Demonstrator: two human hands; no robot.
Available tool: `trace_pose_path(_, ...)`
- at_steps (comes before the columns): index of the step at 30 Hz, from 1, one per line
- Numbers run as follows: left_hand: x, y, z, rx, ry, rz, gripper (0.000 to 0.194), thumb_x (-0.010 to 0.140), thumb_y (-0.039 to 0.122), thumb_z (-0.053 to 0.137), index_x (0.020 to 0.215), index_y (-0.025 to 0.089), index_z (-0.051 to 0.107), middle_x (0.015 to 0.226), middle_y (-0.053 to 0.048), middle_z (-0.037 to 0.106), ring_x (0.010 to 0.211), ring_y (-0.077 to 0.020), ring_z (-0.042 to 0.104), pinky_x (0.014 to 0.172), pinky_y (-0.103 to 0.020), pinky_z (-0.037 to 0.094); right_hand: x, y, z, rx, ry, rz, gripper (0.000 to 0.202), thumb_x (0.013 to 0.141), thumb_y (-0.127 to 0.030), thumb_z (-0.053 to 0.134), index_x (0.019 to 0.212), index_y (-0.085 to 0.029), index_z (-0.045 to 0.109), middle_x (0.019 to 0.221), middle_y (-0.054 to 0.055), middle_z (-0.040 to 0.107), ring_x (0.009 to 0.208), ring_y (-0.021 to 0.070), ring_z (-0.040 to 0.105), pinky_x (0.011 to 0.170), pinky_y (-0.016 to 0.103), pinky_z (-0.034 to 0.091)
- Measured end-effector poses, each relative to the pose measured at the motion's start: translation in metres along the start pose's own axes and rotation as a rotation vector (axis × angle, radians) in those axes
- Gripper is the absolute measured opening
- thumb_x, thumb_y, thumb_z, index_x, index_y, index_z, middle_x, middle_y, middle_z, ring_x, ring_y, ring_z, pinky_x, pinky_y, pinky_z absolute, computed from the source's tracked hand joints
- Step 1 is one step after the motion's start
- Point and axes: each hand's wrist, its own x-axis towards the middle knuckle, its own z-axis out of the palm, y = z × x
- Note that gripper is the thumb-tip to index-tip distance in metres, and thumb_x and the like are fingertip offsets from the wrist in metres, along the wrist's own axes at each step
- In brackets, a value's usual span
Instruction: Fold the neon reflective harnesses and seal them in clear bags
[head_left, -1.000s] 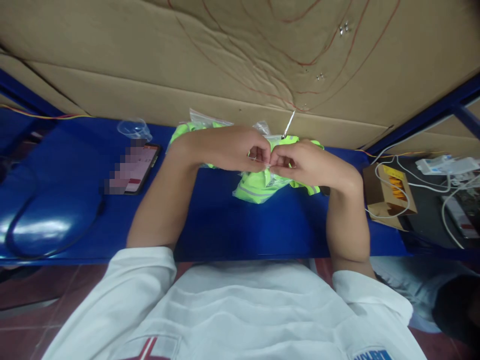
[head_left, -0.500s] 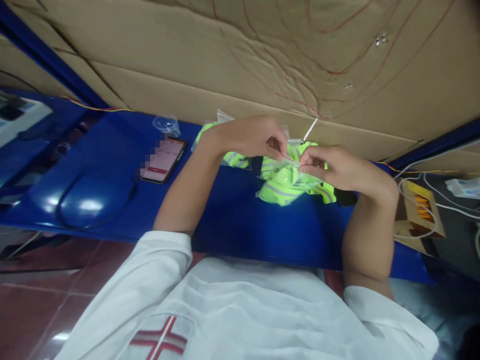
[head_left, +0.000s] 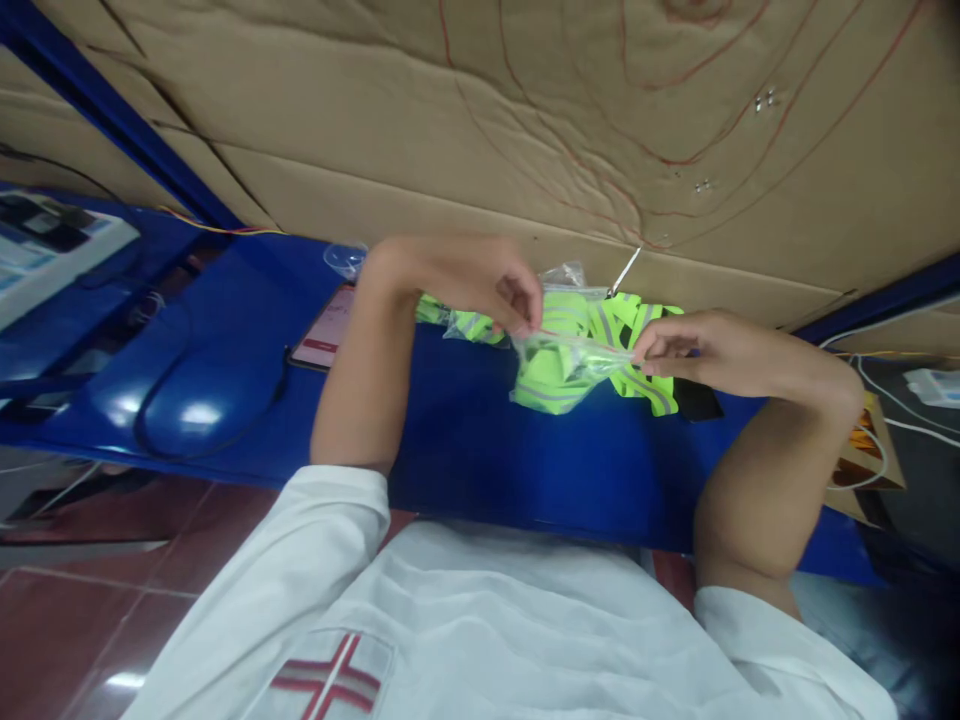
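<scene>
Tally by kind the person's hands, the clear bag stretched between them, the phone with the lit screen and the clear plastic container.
Hands: 2 (left hand, right hand)
Clear bag: 1
Phone: 1
Clear plastic container: 1
Total: 5

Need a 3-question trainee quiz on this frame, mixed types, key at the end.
1. True or false: the left hand and the right hand both pinch the edge of a clear plastic bag.
2. Which of the two is nearer the lit phone?
3. The striped material seen in the bag is mainly: A) orange, B) yellow-green, C) dark blue.

Key: 1 true; 2 the left hand; 3 B.
</scene>
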Motion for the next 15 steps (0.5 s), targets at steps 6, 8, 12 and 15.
trace_pose_path(6,-0.023,-0.025,-0.014,0.117,0.075,-0.277,0.054,0.096,0.058,0.061,0.13,0.017,0.072,0.105,-0.001,0.08,0.086,-0.0145,0.066,0.072,-0.022,0.046,-0.008,0.018,-0.015,-0.027,0.152,0.057,0.037,0.096,-0.051,0.063,0.12,-0.024,0.072,0.101,0.006,0.078,0.091,0.0241,0.071,0.082,0.037,0.055)
trace_pose_path(8,-0.021,-0.046,-0.019,0.255,0.144,-0.354,0.055,0.097,0.058,0.056,0.131,0.017,0.072,0.112,-0.002,0.08,0.091,-0.0158,0.065,0.078,-0.025,0.045,-0.011,0.029,-0.021,-0.133,0.234,0.175,0.034,0.098,-0.041,0.061,0.125,-0.023,0.072,0.107,0.008,0.078,0.097,0.0254,0.072,0.088,0.038,0.055)
trace_pose_path(12,-0.015,-0.091,-0.025,0.388,0.304,-0.454,0.068,0.079,0.073,0.069,0.108,0.012,0.079,0.077,-0.002,0.075,0.097,-0.0222,0.061,0.084,-0.032,0.041,0.003,0.05,-0.022,-0.335,0.248,0.491,0.035,0.101,-0.029,0.056,0.129,-0.015,0.071,0.127,0.017,0.075,0.116,0.0318,0.07,0.1,0.042,0.053)
trace_pose_path(15,-0.01,-0.098,-0.021,0.369,0.41,-0.277,0.058,0.084,0.065,0.069,0.11,0.013,0.079,0.074,-0.001,0.072,0.11,-0.0271,0.06,0.095,-0.035,0.041,0.028,0.069,-0.013,-0.344,0.181,0.564,0.036,0.097,-0.028,0.066,0.128,-0.013,0.073,0.141,0.019,0.069,0.129,0.0365,0.065,0.11,0.045,0.049)
